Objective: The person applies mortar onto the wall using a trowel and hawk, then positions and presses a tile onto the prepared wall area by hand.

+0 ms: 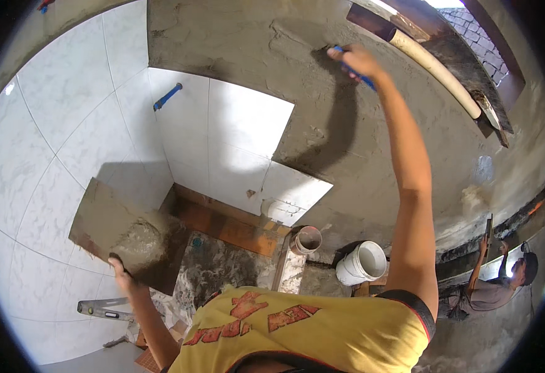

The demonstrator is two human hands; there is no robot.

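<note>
So it's a small corner space, wet grey mortar wall (372, 130) straight ahead and on the right, with glossy white marbled tiles (67, 124) already covering the left wall and a few more set in the corner (235, 143). The tiled patch on the far wall stops in a stepped edge, lowest tile (294, 193) sticking out furthest right, everything past it bare mortar. The right hand (354, 59) is way up high on that mortar, fingers wrapped around a blue-handled trowel (353, 69) pressed to the wall; the blade itself is hard to make out against the grey. The left hand (122, 268) is down low on the left, fingers curled under the near edge of a flat mortar board (123, 233) with a heap of wet mix on it, held tilted just in front of the left tiles. Not much room to move: floor below is rubble and debris, with an orange-brown plank (229, 227) along the base of the far wall, a small pinkish pot (308, 239) and a white bucket (364, 261) right beside each other near the wall foot. A spirit level (101, 308) lies low on the left. There's a blue clip thing (168, 96) on the corner tiles and a pale pipe (437, 71) slanting across the top right. Another person (502, 283) sits well off to the right, holding up something thin.
</note>
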